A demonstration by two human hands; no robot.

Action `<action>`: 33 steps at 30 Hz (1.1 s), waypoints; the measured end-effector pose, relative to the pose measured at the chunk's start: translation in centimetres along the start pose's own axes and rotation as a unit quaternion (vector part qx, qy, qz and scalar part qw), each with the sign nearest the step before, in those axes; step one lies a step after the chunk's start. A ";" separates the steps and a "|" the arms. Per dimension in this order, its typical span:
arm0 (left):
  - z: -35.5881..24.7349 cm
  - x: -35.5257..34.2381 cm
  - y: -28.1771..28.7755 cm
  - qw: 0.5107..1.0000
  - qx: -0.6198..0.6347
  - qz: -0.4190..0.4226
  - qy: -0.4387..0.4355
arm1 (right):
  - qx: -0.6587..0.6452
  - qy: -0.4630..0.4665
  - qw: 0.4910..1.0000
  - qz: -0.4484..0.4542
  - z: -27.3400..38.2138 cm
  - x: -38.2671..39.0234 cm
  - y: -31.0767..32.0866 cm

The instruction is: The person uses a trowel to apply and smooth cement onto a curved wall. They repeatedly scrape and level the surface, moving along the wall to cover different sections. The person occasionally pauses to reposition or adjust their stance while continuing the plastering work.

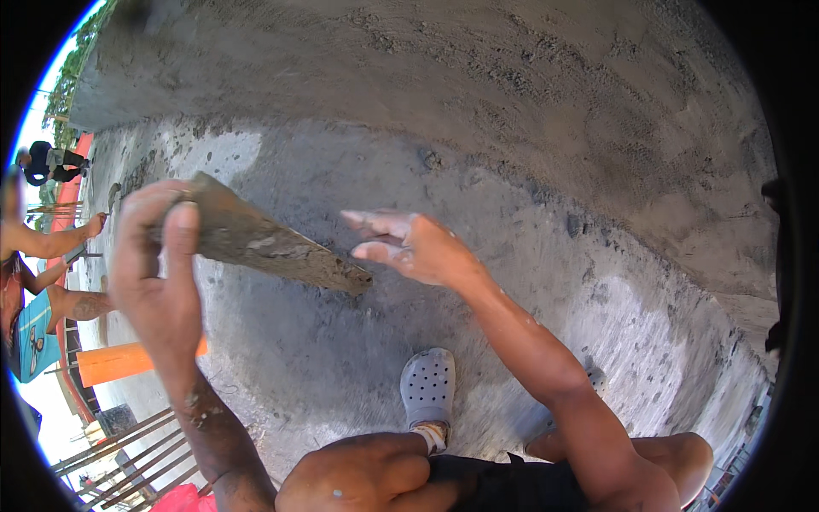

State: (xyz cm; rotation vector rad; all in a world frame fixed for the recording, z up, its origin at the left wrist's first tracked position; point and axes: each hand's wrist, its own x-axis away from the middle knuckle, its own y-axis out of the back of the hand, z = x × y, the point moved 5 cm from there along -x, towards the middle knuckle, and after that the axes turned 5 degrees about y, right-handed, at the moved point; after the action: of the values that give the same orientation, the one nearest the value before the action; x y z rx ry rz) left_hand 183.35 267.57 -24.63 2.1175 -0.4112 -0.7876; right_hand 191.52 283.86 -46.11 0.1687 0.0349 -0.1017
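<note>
My left hand [162, 273] grips one end of a mortar-caked board [273, 243], thumb on the near side and fingers bent over its top. The board slants down to the right above the grey floor, and wet mortar clings to its face and far end. Just beyond that end is my right hand [405, 247], its fingers stretched out and the thumb apart, with nothing in it. Grey smears mark the fingers of this hand. Ahead rises a wall [512, 77] of rough, damp-looking grey plaster, meeting the floor [341, 341] in a crumbly line.
My foot in a pale clog [428, 386] rests on the floor below my hands. A co-worker [38, 290] in blue shorts is at the left, another person [53, 162] farther back. An orange pipe-like object [119, 363] and several metal bars [141, 456] lie at lower left.
</note>
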 end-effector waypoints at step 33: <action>-16.1 -4.6 -5.8 0.922 0.048 0.247 -0.294 | 0.136 0.164 0.952 -0.220 0.3 11.9 9.2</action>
State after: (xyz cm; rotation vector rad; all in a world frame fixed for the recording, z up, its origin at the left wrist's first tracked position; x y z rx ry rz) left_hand 190.58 283.01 -19.88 1.7020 -1.2686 -1.0968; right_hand 204.33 291.64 -44.79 0.4519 0.3922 -0.5256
